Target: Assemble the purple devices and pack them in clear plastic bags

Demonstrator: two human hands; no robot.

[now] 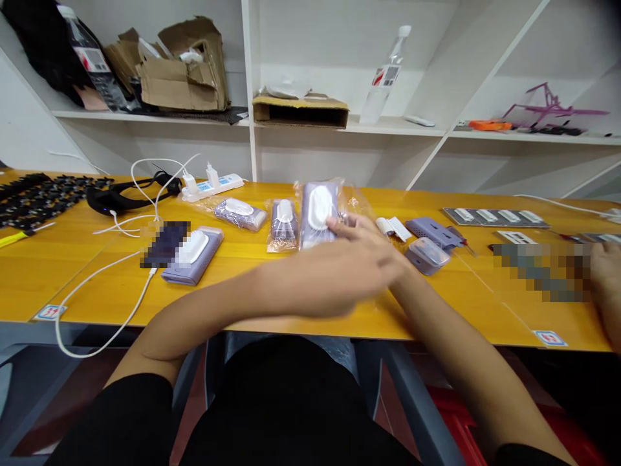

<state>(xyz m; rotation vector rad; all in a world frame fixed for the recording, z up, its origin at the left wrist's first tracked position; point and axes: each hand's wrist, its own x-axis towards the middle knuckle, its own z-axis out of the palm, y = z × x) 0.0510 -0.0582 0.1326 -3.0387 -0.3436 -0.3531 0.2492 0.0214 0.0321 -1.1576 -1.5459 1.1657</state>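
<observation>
My right hand (365,228) reaches in from the right, its fingers on the lower right part of a purple wet wipes pack (308,228) with a white lid and a clear plastic wrap. The pack's lower edge is partly hidden behind my arms. My left hand (356,275), smeared by motion, crosses in front of my right wrist, and its fingers cannot be made out. A smaller wrapped wipes pack (278,231) lies just left of the large one, with another wrapped pack (255,219) beyond it. Farther left, a purple pack (187,273) has a blurred-out phone resting partly on it.
A power strip (220,185) with white chargers and looping cables lies at the back left, near a black headset (114,200). To the right are a clear-lidded purple box (427,256) and a purple perforated part (433,231). Another person's hand (606,275) is at the right edge.
</observation>
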